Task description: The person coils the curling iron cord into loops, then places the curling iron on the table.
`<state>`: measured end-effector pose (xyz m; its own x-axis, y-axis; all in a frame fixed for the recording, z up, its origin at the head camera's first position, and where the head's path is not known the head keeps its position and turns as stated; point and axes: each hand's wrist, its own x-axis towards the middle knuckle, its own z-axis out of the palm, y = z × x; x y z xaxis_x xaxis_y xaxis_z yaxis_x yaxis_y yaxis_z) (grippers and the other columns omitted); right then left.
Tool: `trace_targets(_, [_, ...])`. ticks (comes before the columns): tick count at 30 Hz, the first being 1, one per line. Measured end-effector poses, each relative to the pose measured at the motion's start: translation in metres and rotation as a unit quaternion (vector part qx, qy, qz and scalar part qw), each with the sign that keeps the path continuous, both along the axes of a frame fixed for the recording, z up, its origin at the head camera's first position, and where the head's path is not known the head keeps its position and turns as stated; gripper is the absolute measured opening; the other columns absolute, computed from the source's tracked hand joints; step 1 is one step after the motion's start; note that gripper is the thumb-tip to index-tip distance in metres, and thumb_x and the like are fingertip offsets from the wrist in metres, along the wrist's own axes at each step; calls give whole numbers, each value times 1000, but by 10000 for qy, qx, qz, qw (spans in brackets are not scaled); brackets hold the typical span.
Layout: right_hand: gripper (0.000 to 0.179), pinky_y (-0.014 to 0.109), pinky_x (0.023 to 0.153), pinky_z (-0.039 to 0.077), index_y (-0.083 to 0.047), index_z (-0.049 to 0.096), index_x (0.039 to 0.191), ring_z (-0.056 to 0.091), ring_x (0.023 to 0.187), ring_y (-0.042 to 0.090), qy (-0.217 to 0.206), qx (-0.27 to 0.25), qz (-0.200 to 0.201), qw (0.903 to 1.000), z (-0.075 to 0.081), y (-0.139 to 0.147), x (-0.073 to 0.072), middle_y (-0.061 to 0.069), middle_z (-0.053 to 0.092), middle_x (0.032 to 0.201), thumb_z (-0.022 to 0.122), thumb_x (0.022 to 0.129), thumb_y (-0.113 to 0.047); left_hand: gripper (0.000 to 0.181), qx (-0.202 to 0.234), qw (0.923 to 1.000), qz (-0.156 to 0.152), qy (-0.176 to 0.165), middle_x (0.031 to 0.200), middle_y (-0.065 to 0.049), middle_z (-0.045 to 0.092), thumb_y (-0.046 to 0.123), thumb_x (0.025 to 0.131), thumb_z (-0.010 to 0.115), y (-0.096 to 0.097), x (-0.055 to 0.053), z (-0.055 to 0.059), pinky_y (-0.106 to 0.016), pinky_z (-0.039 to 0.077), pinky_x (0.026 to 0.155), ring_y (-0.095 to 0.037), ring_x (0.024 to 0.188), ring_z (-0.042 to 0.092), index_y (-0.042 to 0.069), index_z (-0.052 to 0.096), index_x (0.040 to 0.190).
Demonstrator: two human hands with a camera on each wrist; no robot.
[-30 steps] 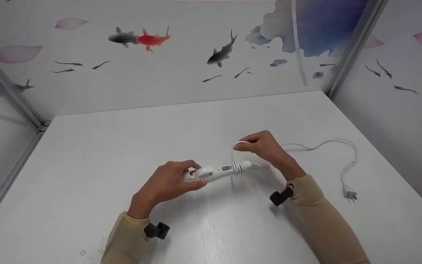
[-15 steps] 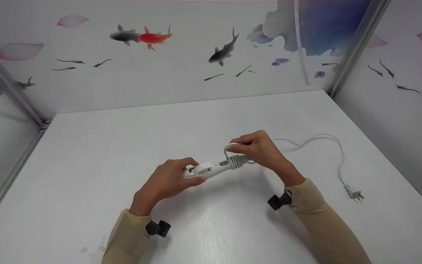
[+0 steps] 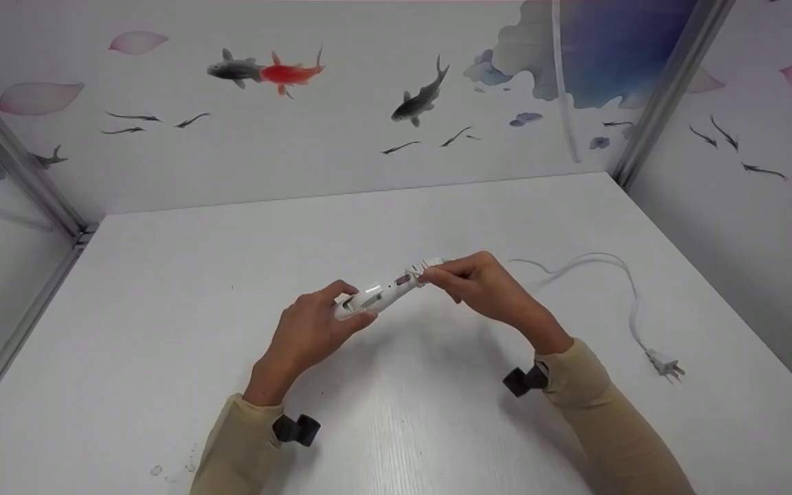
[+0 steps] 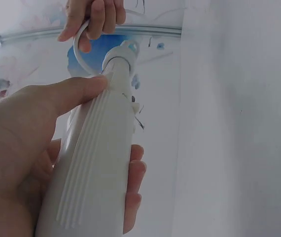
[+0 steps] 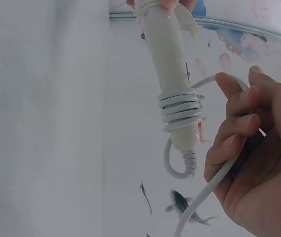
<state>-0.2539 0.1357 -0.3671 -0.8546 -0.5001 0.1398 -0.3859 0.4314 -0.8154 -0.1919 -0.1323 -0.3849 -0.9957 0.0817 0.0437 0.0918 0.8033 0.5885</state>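
My left hand [image 3: 310, 330] grips a white curling iron [image 3: 386, 295] by its wide end, thumb along the ribbed side in the left wrist view. The iron tilts, its cord end farther from me and to the right. In the right wrist view several turns of white cord [image 5: 181, 116] wrap the handle close to the strain relief [image 5: 189, 160]. My right hand [image 3: 485, 289] holds the cord's running part [image 5: 204, 192] in curled fingers, beside the wrapped turns. From there a loop rises to the handle. In the head view this hand partly hides the iron's cord end.
The rest of the cord [image 3: 633, 295] curves over the white table [image 3: 265, 254] to the right, ending in a two-pin plug [image 3: 664, 364]. Panels painted with fish [image 3: 293, 73] stand behind and at the sides, joined by metal posts [image 3: 664, 89].
The iron's cord end has swung up and away from me, and the whole iron has shifted slightly left. My right hand has brought the cord around to the near side of the handle.
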Motion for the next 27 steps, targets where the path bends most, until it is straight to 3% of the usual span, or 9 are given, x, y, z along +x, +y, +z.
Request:
trace_targets(2, [27, 24, 55, 33, -16, 80, 99, 43, 63, 14, 18, 57, 46, 10000, 0, 0, -1, -2, 46, 62, 62, 99, -36, 43, 29, 9999, 127, 62, 107, -8, 72, 45, 89, 72, 1, 0, 1, -29, 42, 62, -19, 79, 58, 23, 64, 125])
trace_targets(10, [30, 27, 65, 49, -14, 80, 96, 56, 68, 15, -451, 408, 112, 9981, -2, 4, -4, 3, 58, 67, 58, 101, -35, 43, 86, 9995, 258, 171, 110, -9, 73, 44, 89, 72, 1, -1, 3, -29, 45, 62, -20, 81, 61, 22, 64, 125])
trace_targets(17, [31, 32, 76, 48, -18, 81, 96, 66, 84, 21, -751, 911, -267, 9926, -7, 6, -9, 2, 74, 83, 65, 95, -44, 44, 170, 9996, 192, 119, 110, -9, 73, 44, 88, 73, -3, -1, 2, -29, 44, 63, -20, 81, 61, 22, 65, 125])
trace_targets(21, [41, 32, 74, 47, -16, 80, 94, 64, 89, 24, -647, 1237, -489, 9890, -12, 9, -14, 6, 76, 93, 65, 91, -55, 44, 300, 9994, 176, 47, 110, -9, 72, 45, 89, 72, -4, -2, 3, -29, 44, 65, -20, 84, 61, 23, 65, 127])
trace_targets(27, [55, 32, 69, 43, -11, 79, 95, 54, 81, 18, -519, 1560, -570, 9848, -22, 12, -21, 12, 72, 90, 63, 89, -63, 45, 522, 9985, 130, -15, 109, -8, 71, 44, 89, 72, -3, -1, 6, -31, 46, 69, -21, 88, 62, 23, 65, 127])
